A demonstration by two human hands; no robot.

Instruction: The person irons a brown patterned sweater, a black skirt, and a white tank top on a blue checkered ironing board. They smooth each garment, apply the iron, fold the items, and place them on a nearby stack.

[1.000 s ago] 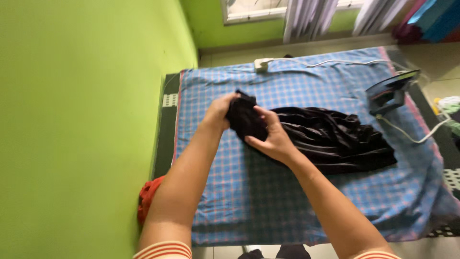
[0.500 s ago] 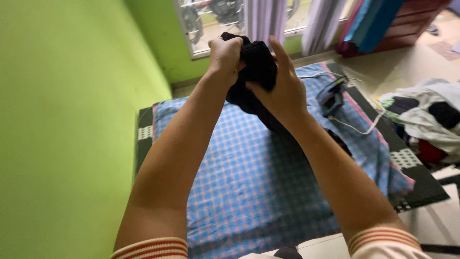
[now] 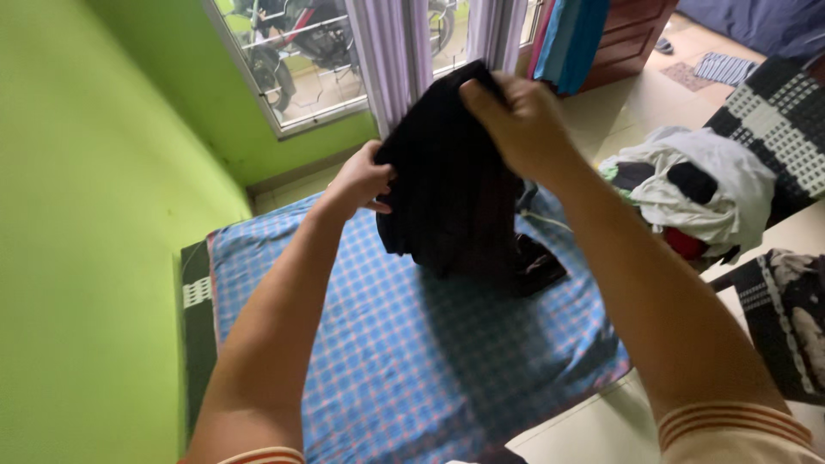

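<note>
Green walls and a barred window [image 3: 309, 51] frame a blue checked cloth [image 3: 412, 361] on the floor. Head view: left hand [image 3: 359, 182] and right hand [image 3: 520, 120] pinch a black garment [image 3: 451, 198] aloft, its hem touching the cloth. It looks soft, light and limp; the top edge seems the best hold.

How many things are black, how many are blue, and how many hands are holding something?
Black: 1, the black garment held up over the cloth.
Blue: 1, the blue checked cloth spread out underneath.
Hands holding: 2, the left hand and the right hand, both gripping the garment.
Total: 4
</note>
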